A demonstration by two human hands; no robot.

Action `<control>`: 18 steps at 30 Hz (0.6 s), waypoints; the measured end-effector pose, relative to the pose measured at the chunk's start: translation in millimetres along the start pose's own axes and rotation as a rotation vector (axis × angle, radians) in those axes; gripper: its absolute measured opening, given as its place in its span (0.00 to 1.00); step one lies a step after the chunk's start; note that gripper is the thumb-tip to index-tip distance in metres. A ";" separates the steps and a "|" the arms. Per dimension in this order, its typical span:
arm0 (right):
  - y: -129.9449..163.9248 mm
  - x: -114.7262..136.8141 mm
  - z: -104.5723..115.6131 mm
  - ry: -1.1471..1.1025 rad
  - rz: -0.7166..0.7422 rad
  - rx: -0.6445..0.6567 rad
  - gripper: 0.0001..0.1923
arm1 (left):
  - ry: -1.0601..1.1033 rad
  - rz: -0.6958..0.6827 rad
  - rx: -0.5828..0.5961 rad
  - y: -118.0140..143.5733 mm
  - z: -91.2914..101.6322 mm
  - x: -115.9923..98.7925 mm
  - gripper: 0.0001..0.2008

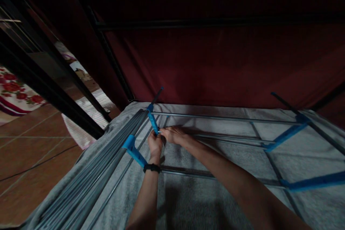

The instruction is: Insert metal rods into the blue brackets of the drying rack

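While a bundle of metal tubes (104, 160) lies along the left of the grey blanket (188, 201), the near blue bracket (137, 155) slants just right of it. Farther off, the far blue bracket (153, 120) has its near end in the left hand (155, 144), fingers closed around it, above a black wristband (151, 168). Right beside it, the right hand (171, 134) pinches a thin tube (159, 132) against that end. Two blue brackets (287, 137) sit at right.
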State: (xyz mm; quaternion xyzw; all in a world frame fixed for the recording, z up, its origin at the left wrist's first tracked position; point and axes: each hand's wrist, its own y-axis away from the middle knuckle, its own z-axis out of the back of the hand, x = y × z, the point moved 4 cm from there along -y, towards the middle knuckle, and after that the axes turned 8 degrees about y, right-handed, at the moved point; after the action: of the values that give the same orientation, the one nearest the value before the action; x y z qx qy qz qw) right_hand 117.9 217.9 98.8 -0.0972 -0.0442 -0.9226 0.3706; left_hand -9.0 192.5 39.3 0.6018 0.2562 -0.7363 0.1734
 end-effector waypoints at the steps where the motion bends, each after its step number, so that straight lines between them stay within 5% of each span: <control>1: 0.3 0.4 -0.7 -0.003 0.000 0.006 0.19 | -0.006 -0.001 0.002 1.9 0.4 0.0 0.11; 18: -3.5 4.7 -7.4 0.045 -0.021 0.018 0.17 | -0.319 -0.093 -0.111 24.4 -2.6 -1.4 0.11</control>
State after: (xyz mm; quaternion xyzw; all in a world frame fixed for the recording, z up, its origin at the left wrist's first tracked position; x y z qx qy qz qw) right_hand 111.0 216.1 92.5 -0.0724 -0.0451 -0.9281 0.3625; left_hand 7.1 174.2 36.1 0.4545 0.2932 -0.8144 0.2102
